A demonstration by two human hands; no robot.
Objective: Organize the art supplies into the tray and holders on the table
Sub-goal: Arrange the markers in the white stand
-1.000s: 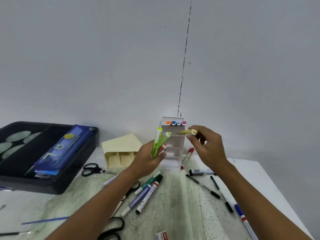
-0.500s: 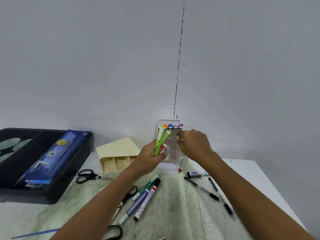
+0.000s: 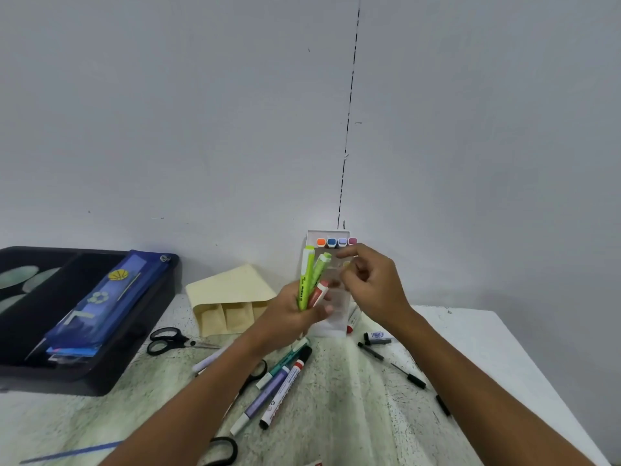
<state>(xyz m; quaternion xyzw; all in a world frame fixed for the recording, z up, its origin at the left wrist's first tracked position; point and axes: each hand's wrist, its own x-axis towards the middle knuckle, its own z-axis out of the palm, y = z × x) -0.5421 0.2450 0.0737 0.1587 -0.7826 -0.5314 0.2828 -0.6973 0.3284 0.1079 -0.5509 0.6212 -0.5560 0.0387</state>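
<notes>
My left hand (image 3: 290,319) grips two green highlighters (image 3: 306,280) and a red-capped one (image 3: 319,292), held upright in front of the clear marker holder (image 3: 331,326). The holder's top row shows orange, blue, lilac and pink marker ends (image 3: 337,242). A pale yellow highlighter end (image 3: 346,264) shows in the row below, right at my right hand's fingertips. My right hand (image 3: 374,285) hovers before the holder with loosely curled fingers, and I see nothing gripped in it.
A black tray (image 3: 84,381) with a blue pencil case (image 3: 111,297) stands at the left. A beige compartment holder (image 3: 228,297) lies beside the clear one. Scissors (image 3: 168,341), several markers (image 3: 279,381) and black pens (image 3: 391,364) lie loose. The table's edge runs down the right.
My right hand carried the yellow highlighter to the clear holder and has now drawn back slightly from it. My left hand keeps its grip on the highlighters.
</notes>
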